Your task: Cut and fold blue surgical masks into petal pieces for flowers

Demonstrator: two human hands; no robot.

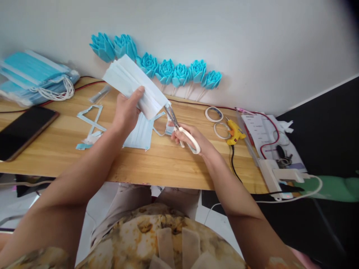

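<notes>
Raised above the table, a pale blue-white face mask (146, 87) is pinched between the thumb and fingers of my left hand (127, 110). My right hand (189, 136) grips white-handled scissors (189, 140), whose metal blades meet the mask's right end. Under my hands lies another light blue mask (139, 131) on the wood. Cut blue strips (91, 116) are scattered left of my left forearm. A small scrap (169, 129) with an ear loop sits beside the scissors, partly hidden by my right hand.
Several blue flowers on sticks (165, 71) lean on the wall. At left are a stack of masks (33, 78) and a phone (26, 130). Rolls of tape (214, 114), a yellow glue gun (235, 131) and a power strip (270, 179) with cables occupy the right side.
</notes>
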